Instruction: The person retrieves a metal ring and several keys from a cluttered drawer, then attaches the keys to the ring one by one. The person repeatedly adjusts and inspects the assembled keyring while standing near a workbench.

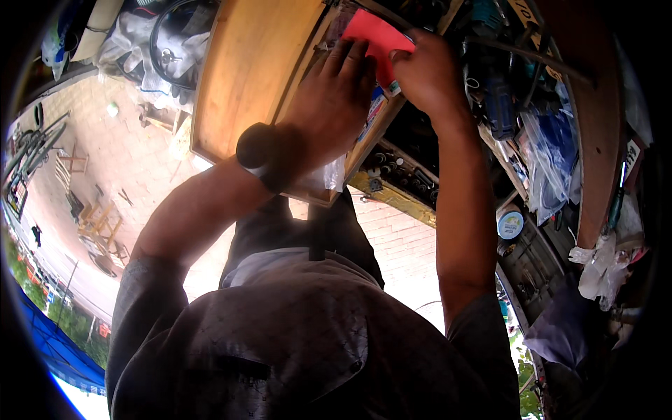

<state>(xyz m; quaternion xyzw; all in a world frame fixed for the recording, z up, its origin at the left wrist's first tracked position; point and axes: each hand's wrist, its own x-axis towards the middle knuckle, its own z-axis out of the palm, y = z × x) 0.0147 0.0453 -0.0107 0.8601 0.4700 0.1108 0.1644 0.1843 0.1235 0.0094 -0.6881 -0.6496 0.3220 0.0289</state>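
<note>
A flat red sheet or booklet point(378, 38) is tilted over the narrow part of a wooden drawer point(255, 59). My right hand point(430, 73) is closed on its right edge, with the thumb on the red face. Beside its lower left side, my left hand point(332, 94) reaches into the drawer, its fingers stretched out and partly in shadow. What lies under those fingers is hidden. Clear plastic point(334, 171) and printed packets point(374, 115) show in the drawer around my left hand. A dark watch point(262, 148) sits on my left wrist.
Metal parts fill an open compartment point(399, 171) below my right hand. Tools and plastic bags point(549, 157) crowd the right side, with a round lidded tin point(510, 224). Grey gloves point(136, 45) and a black cable lie at the upper left. Wooden stools point(101, 224) stand on paving.
</note>
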